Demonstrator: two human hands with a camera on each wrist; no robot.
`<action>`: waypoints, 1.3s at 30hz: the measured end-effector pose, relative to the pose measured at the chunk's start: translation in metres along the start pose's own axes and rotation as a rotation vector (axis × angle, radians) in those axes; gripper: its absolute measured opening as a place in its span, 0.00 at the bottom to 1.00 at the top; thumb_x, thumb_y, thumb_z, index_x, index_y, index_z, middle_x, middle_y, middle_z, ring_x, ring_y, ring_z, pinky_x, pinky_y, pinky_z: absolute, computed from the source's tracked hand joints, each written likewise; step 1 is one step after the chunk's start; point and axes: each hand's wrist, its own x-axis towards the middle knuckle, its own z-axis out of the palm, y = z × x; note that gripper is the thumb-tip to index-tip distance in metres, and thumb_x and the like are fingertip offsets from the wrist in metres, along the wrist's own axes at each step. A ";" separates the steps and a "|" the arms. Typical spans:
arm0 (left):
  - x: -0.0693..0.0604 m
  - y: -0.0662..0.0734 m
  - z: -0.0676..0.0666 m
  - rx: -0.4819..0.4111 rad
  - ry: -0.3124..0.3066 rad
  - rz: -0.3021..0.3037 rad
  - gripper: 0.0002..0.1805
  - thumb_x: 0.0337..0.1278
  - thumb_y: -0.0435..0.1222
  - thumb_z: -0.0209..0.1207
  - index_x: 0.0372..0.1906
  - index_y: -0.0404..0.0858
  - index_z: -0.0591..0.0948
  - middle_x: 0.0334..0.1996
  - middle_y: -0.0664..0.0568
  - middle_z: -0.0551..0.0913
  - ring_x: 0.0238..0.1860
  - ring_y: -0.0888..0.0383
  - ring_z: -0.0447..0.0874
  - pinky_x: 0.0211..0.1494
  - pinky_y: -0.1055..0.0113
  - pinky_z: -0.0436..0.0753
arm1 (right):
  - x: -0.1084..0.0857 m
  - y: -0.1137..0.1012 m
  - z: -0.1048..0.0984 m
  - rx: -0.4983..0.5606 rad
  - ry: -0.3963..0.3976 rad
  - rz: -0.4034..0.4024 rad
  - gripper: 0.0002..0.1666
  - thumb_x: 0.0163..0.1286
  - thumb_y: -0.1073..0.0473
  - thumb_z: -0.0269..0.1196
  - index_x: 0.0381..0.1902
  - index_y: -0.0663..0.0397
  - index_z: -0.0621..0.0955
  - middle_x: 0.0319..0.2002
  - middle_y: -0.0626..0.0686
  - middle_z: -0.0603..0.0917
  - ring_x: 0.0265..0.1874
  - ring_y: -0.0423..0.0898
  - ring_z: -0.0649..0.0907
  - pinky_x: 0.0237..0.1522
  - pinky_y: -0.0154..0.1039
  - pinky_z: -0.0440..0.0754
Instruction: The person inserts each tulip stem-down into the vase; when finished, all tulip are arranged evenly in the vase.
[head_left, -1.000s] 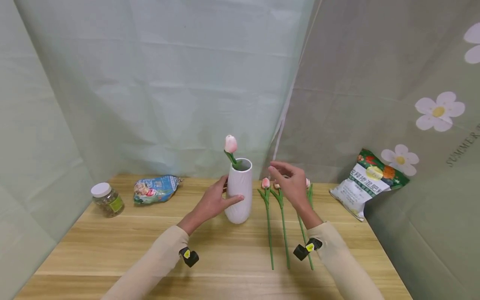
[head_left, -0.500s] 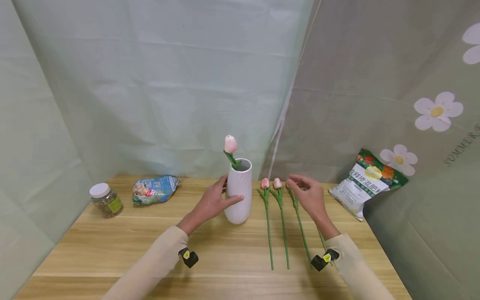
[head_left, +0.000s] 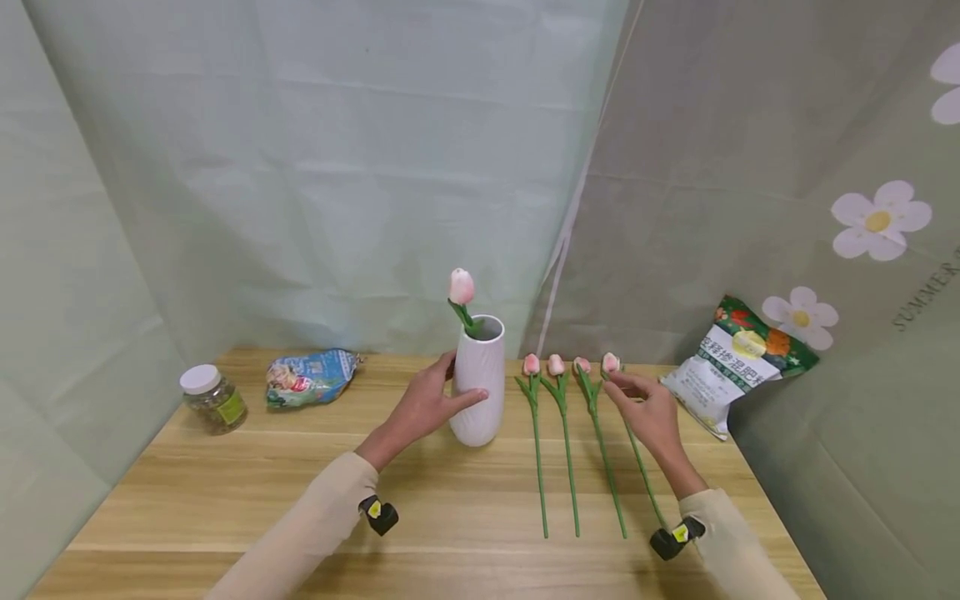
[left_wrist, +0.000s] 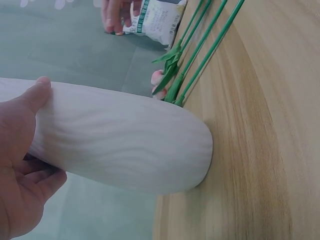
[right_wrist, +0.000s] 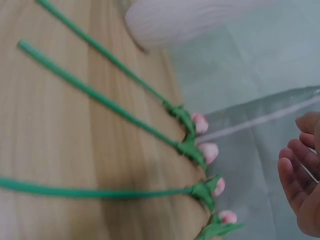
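My left hand (head_left: 426,405) grips a white ribbed vase (head_left: 483,367), thumb across its front and fingers round the back. The vase stands upright on the table; a pink tulip (head_left: 461,287) leans from its mouth. To its right, several pink tulips with green stems lie side by side, heads toward the wall. My right hand (head_left: 651,417) hovers over the rightmost tulip (head_left: 611,364), close to its head. In the right wrist view, that hand's bent fingers (right_wrist: 300,167) hold nothing and stay apart from the tulips.
A wooden table (head_left: 420,533) runs up to cloth-covered walls. At the left are a lidded jar (head_left: 215,402) and a blue packet (head_left: 312,379). A white and green bag (head_left: 738,362) leans at the right, just beyond my right hand.
My right hand has moved rightward over the row of tulips, uncovering the flower heads it hid before. My left hand and the vase have stayed put.
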 end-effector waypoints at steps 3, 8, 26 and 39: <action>0.000 0.000 0.000 0.000 0.006 0.000 0.46 0.58 0.54 0.71 0.74 0.35 0.67 0.65 0.40 0.78 0.64 0.45 0.80 0.63 0.50 0.82 | -0.002 0.010 -0.003 -0.018 0.002 0.005 0.19 0.69 0.50 0.70 0.49 0.58 0.89 0.44 0.58 0.90 0.35 0.32 0.84 0.37 0.25 0.82; -0.001 0.001 0.000 -0.003 0.011 0.013 0.45 0.58 0.53 0.71 0.73 0.34 0.67 0.65 0.39 0.78 0.63 0.45 0.80 0.63 0.50 0.82 | -0.005 0.027 -0.009 -0.072 0.012 0.020 0.17 0.69 0.54 0.71 0.49 0.59 0.88 0.45 0.60 0.90 0.35 0.34 0.86 0.36 0.24 0.81; 0.001 0.002 -0.002 -0.005 0.003 0.006 0.45 0.58 0.53 0.71 0.74 0.36 0.67 0.64 0.41 0.79 0.64 0.48 0.80 0.64 0.52 0.81 | -0.022 0.067 -0.020 -0.172 -0.085 0.193 0.22 0.70 0.51 0.70 0.54 0.61 0.87 0.47 0.61 0.89 0.44 0.56 0.90 0.38 0.31 0.84; -0.001 0.003 -0.002 -0.025 -0.005 0.000 0.46 0.58 0.53 0.71 0.74 0.35 0.67 0.65 0.40 0.78 0.65 0.46 0.79 0.64 0.49 0.81 | -0.026 0.086 -0.016 -0.238 -0.156 0.197 0.23 0.69 0.51 0.70 0.54 0.62 0.87 0.46 0.61 0.89 0.45 0.58 0.89 0.45 0.51 0.87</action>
